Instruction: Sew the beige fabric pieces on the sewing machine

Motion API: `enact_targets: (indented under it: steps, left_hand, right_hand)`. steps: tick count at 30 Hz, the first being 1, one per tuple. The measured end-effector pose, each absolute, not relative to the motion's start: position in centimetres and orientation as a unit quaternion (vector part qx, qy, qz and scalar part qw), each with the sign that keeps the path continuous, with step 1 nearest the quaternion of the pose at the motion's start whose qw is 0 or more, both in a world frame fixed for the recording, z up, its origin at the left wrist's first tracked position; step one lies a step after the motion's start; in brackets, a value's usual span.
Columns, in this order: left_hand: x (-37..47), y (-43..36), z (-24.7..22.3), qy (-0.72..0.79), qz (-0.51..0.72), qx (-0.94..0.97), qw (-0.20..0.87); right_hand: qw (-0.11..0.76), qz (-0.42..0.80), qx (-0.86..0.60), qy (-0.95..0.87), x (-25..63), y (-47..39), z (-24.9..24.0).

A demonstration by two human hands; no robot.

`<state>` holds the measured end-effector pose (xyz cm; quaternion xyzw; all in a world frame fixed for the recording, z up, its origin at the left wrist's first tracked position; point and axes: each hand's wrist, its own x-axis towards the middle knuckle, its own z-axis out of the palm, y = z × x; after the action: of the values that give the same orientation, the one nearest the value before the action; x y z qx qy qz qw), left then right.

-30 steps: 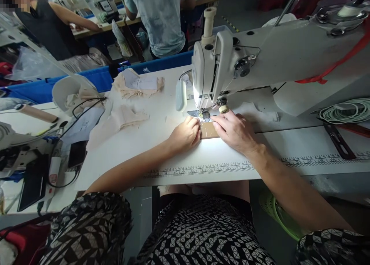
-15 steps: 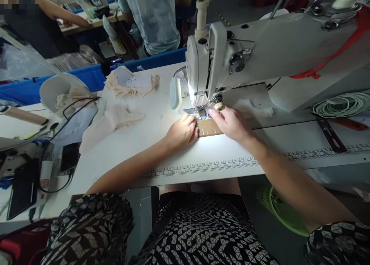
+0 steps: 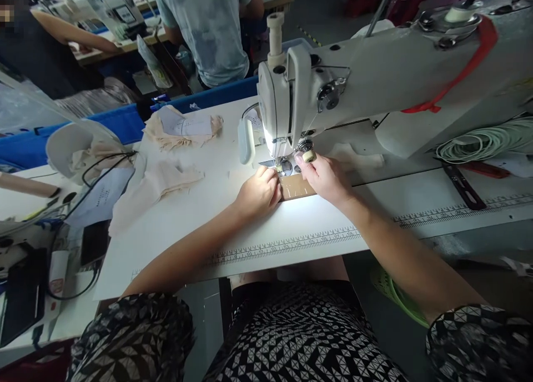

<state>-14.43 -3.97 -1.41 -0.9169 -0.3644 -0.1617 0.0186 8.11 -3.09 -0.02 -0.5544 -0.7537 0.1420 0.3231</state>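
Under the lit head of a white sewing machine (image 3: 375, 76), both my hands rest close to the needle area. My left hand (image 3: 259, 191) is closed, its curled fingertips just left of the presser foot (image 3: 278, 166); whatever they hold is hidden. Across from it, my right hand (image 3: 328, 177) has its thumb and fingers drawn together beside the round cream-coloured knob (image 3: 308, 156). I cannot tell whether they touch the knob or pinch something small. A brown plate (image 3: 298, 187) with white marks lies between the two hands.
Pale fabric pieces (image 3: 156, 185) and a fabric bundle with paper (image 3: 185, 124) lie left. A printed ruler (image 3: 283, 243) runs along the front edge. At right are a coiled cord (image 3: 478, 140) and a dark-handled tool (image 3: 464, 187). Co-workers sit beyond the blue cloth edge (image 3: 120, 115).
The whole view has shifted slightly, so the machine and table appear further left. Both hands stay almost in the same place by the needle area.
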Motion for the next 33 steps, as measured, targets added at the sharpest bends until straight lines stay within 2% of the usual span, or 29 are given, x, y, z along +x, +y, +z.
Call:
enact_targets:
  steps: [12,18,21,27,29,33]
  left_hand:
    - [-14.9,-3.1,-1.5,-0.389,-0.196,-0.9,0.027]
    - [-16.6,-1.8,-1.0,-0.525,-0.167,-0.833,0.045]
    - [-17.3,-1.5,-0.1,-0.565,-0.176,-0.805,-0.03]
    - [-18.0,-4.8,2.9,-0.567,-0.262,-0.731,-0.276]
    - [-17.9,-6.4,3.5,-0.553,-0.289,-0.719,-0.306]
    - [-18.0,-8.6,3.7,-0.551,-0.324,-0.694,-0.332]
  right_hand:
    - [0.338,0.138,-0.558,-0.745,9.0,-3.5,0.2]
    - [0.313,0.121,-0.508,-0.793,8.1,-3.3,-0.8]
    - [0.302,0.136,-0.471,-0.817,7.2,-3.7,-0.9]
    - [0.238,0.14,-0.496,-0.823,4.9,-5.0,-0.9]
    - [0.235,0.145,-0.505,-0.818,4.1,-5.1,-0.8]
    - [0.285,0.19,-0.463,-0.817,3.6,-5.0,-0.3]
